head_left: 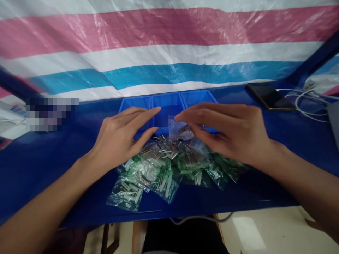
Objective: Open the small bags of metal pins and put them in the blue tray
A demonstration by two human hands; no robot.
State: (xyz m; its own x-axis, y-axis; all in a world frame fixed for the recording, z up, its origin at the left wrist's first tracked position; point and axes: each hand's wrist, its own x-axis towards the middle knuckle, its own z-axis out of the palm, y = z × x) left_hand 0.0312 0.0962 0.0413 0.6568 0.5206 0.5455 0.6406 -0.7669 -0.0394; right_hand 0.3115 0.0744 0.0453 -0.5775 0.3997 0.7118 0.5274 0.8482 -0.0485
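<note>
My right hand (225,128) pinches a small clear plastic bag (178,129) with dark bits inside, above the front of the middle blue bin (168,106). My left hand (127,132) hovers to the left of that bag, thumb and fingers apart, with nothing between them. Below both hands lies a pile of clear bags (164,180) holding pale plastic pieces and thin metal pins; some have a green tint. Three blue bins stand side by side behind the pile, partly hidden by my hands.
A dark phone (270,96) and white cables (302,106) lie at the back right of the blue table (87,201). A striped plastic sheet (169,35) hangs behind. Something blurred out sits at the left.
</note>
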